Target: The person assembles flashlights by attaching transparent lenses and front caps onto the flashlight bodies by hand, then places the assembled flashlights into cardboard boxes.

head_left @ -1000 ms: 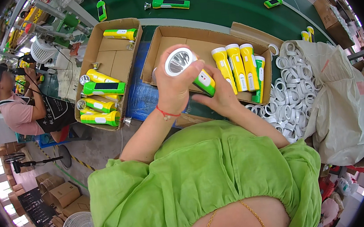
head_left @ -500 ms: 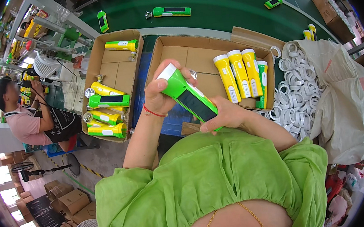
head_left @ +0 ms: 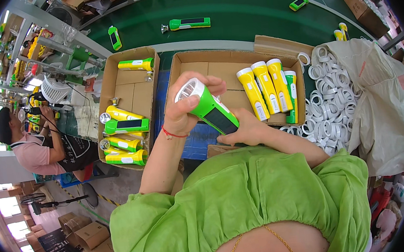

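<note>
A green and white flashlight [head_left: 216,117] with a dark solar panel on its side is held tilted in front of my chest, lens end up and to the left. My left hand [head_left: 177,114] is closed around its white head ring, the thumb across the rim by the clear lens. Around the tail end wraps my right hand [head_left: 248,130]. Beyond my hands lies a cardboard box [head_left: 231,99], whose right side holds several yellow flashlights [head_left: 267,87] and one green flashlight [head_left: 292,100] in a row.
A second box [head_left: 125,95] at left holds several flashlights with exposed reflectors. White plastic rings [head_left: 327,98] are heaped at right beside a pale sack [head_left: 378,110]. Behind runs a green conveyor belt [head_left: 245,12] carrying spaced-out flashlights. A co-worker [head_left: 38,150] sits at far left.
The flashlight's head has turned, so its lens and reflector now show. My left-hand fingers have shifted around the ring, while my right hand still grips the tail. The whole view has shifted slightly.
</note>
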{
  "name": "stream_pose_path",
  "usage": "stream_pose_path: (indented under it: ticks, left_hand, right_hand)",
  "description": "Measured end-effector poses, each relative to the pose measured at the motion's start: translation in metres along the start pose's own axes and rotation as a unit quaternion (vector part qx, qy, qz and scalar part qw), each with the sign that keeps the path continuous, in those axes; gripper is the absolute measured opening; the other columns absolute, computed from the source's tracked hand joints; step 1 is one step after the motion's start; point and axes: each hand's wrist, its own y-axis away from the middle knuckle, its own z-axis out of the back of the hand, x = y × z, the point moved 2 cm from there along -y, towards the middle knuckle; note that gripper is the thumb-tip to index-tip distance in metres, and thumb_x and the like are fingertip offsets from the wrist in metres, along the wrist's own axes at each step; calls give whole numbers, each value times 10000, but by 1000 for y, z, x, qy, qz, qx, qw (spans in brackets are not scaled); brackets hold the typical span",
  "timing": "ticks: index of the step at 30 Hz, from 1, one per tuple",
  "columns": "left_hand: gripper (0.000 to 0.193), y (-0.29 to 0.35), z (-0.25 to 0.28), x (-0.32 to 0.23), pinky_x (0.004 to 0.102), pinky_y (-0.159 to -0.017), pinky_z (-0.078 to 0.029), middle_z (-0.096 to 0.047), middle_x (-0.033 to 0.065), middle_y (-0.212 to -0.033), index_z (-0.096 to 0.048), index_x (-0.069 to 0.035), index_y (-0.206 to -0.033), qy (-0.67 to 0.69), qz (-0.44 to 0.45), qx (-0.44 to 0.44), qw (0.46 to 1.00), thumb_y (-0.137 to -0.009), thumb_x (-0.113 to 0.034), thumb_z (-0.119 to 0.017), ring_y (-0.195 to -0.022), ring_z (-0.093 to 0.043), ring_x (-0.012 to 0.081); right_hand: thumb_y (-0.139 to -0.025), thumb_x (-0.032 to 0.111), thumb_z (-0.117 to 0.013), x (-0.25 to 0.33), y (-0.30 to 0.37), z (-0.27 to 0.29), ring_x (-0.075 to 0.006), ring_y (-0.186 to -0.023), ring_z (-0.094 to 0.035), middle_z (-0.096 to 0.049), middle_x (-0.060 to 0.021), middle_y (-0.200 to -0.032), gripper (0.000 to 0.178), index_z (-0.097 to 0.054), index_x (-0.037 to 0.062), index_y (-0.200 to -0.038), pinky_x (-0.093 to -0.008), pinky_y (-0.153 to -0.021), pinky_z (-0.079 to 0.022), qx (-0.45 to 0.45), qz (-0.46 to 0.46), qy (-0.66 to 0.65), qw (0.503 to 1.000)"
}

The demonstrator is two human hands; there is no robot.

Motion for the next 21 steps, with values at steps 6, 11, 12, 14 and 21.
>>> stream_pose_path:
  ticks: [6,11,12,14,21]
  left_hand:
    - [307,1,6,15,405,-872,-482,-583,172,-1089,-503,-7,-1088,-188,-71,-215,956,-860,-195,-587,-995,-593,263]
    - [352,-5,6,5,414,-903,-475,-570,180,-1144,-514,-26,-1084,-206,-20,-227,952,-831,-246,-623,-1068,-566,262]
    - [352,-3,11,-1,414,-903,-475,-570,180,-1144,-514,-26,-1084,-208,-22,-228,951,-831,-246,-623,-1068,-566,262]
    - [495,2,10,-10,427,-947,-462,-577,180,-1130,-498,-41,-1083,-75,29,33,996,-727,-322,-695,-1098,-556,281]
    - [638,-2,9,3,448,-962,-448,-569,188,-1164,-488,-55,-1169,8,29,42,999,-678,-381,-732,-1127,-546,323]
  right_hand:
    - [-664,135,-712,-4,-9,32,-282,-679,-646,-631,-150,-746,367,-523,48,-966,-389,-535,-501,-362,167,443,803]
    - [-694,129,-690,23,4,36,-272,-689,-646,-632,-158,-790,328,-520,58,-966,-406,-566,-500,-284,105,510,805]
    - [-704,130,-689,33,11,31,-256,-670,-642,-630,-159,-789,317,-533,56,-970,-398,-590,-502,-205,43,439,874]
    - [-704,179,-744,43,29,14,-142,-615,-572,-600,-84,-759,323,-575,39,-941,-311,-586,-472,92,-66,4,994]
    - [-705,218,-772,27,32,2,-116,-588,-560,-599,-58,-772,424,-549,20,-1006,-266,-572,-458,171,-14,-186,968]
